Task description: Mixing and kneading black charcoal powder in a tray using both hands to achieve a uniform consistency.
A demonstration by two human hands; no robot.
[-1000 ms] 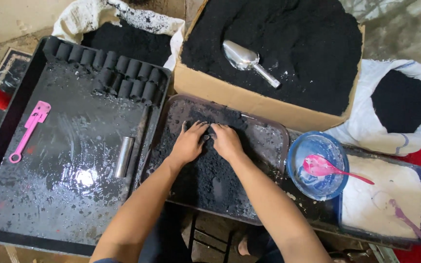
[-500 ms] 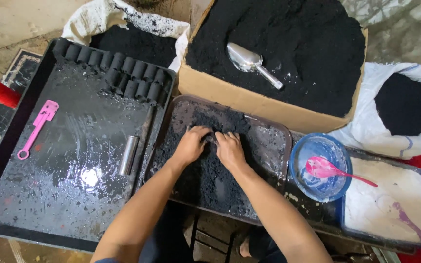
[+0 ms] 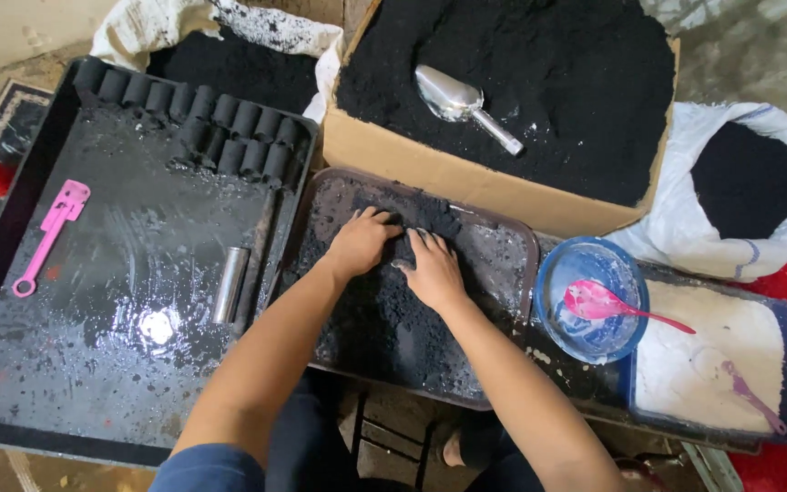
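Both forearms are bare, with no sleeves, watch or bracelets showing anywhere along them. The left hand [image 3: 360,242] and the right hand [image 3: 432,270] wear no gloves or rings, and black powder smudges the fingers. Dark blue trousers cover the knees at the near edge.

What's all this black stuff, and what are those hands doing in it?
A person is working a heap of black powder in a brown tray, with the left hand and right hand pressed into it side by side. On the big black tray to the left lie rows of black cylinders, a metal tube and a pink tool. A metal scoop rests in the powder-filled cardboard box.
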